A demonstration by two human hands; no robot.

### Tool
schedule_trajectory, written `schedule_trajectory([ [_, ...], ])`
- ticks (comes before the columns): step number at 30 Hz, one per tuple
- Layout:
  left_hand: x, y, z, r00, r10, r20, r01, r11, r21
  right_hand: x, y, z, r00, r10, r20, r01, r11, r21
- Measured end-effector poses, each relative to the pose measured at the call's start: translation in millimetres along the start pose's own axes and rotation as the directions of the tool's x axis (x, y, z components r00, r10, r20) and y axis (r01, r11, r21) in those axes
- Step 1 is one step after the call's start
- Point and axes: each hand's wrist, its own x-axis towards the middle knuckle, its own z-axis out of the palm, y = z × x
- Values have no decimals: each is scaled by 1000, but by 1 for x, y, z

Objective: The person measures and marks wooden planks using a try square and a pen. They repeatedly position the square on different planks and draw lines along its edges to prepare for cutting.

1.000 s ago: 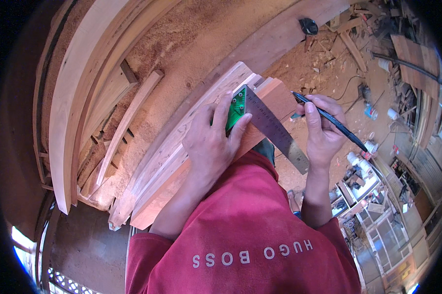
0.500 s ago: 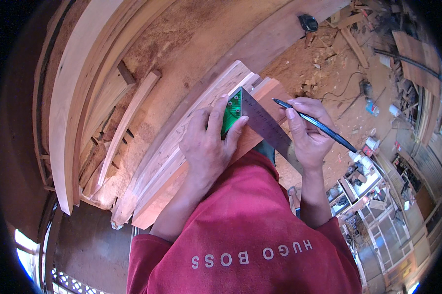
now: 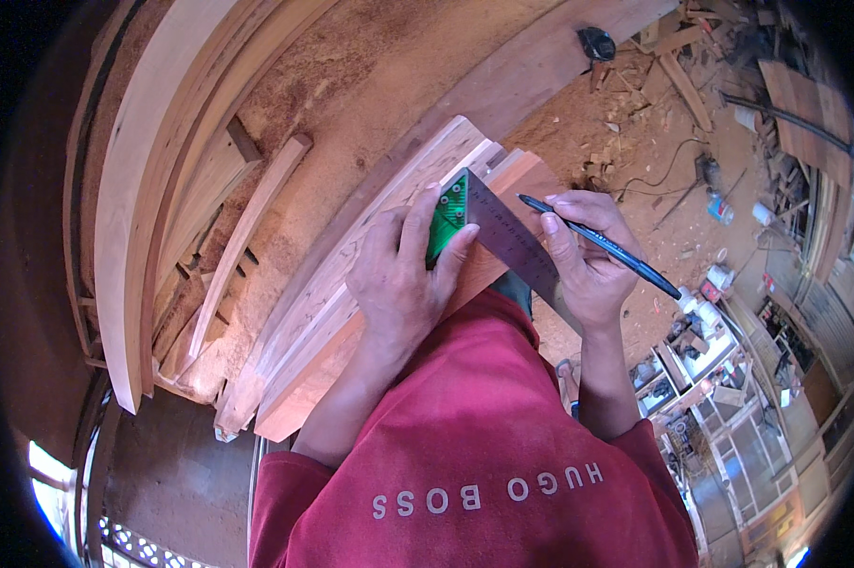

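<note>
My left hand (image 3: pixel 400 260) grips the green handle of a try square (image 3: pixel 514 239), thumb and fingers on either side of it. The square's metal blade lies across the reddish board (image 3: pixel 524 177) and runs out past its near edge. Between the fingers of my right hand (image 3: pixel 592 256) is a dark pen (image 3: pixel 605 243), its tip just above the board on the right side of the blade. Several pale wooden pieces (image 3: pixel 417 178) lie side by side with the board, partly under my left hand. The blade's far end is hidden behind my right hand.
A sawdust-covered bench top (image 3: pixel 370 104) stretches beyond the boards. On the left stand curved wooden pieces (image 3: pixel 129 218) and a narrow strip (image 3: pixel 242 241). A black tape measure (image 3: pixel 596 44) rests at the bench's far end. Wood scraps (image 3: pixel 684 90) and a cable litter the floor at right.
My right hand has shifted slightly left, bringing the pen's tip closer to the blade and a little lower. My left hand and the try square have stayed in place.
</note>
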Motion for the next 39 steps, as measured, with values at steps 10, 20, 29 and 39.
schedule_trajectory([
  [10, 0, -6, 5, 996, 64, -55, -61, 997, 44, 2, 2, 0, 997, -72, 36, 75, 993, -92],
  [20, -1, -6, 4, 996, 68, -64, -66, 997, 28, 3, 2, 0, 996, -82, 35, 84, 994, -76],
  [29, -1, -6, 4, 996, 66, -60, -64, 997, 34, 4, 1, 1, 995, -87, 55, 91, 993, -72],
  [39, -2, -7, 5, 992, 91, -82, -88, 995, 43, 12, -8, 3, 974, -159, 159, 185, 969, -164],
])
